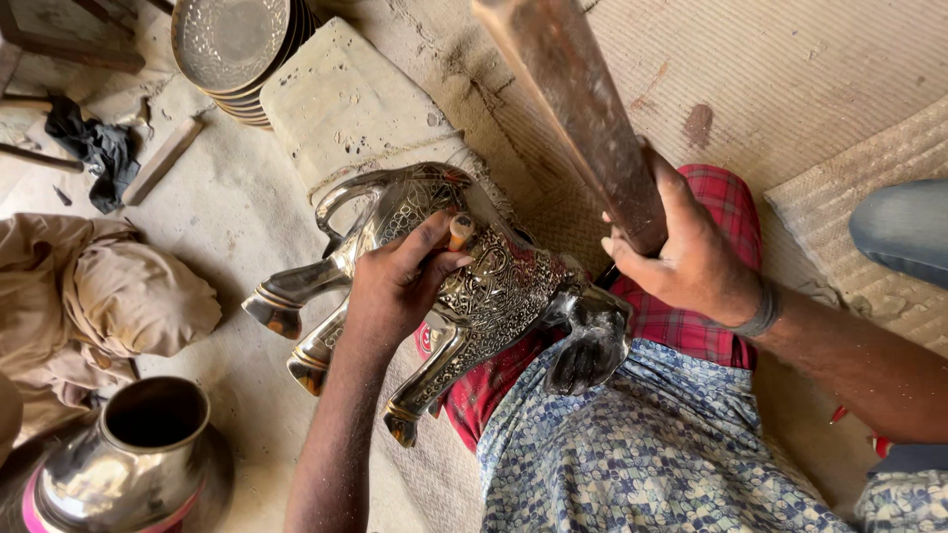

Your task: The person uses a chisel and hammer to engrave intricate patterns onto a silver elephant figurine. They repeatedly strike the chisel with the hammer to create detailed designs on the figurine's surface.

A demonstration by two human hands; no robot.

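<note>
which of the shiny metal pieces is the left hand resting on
The engraved metal animal figure lying on its side across the lap; the round vase and stacked plates sit untouched, apart from the left hand.

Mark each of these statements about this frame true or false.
1. The left hand holds a small punch against an engraved metal horse figure. True.
2. The right hand is empty. False: it grips a long wooden mallet raised above the figure.
3. A stack of metal plates sits at the top left. True.
4. The horse figure stands upright on its legs. False: it lies on its side across the lap.
5. A metal vase stands at the lower left. True.
</note>
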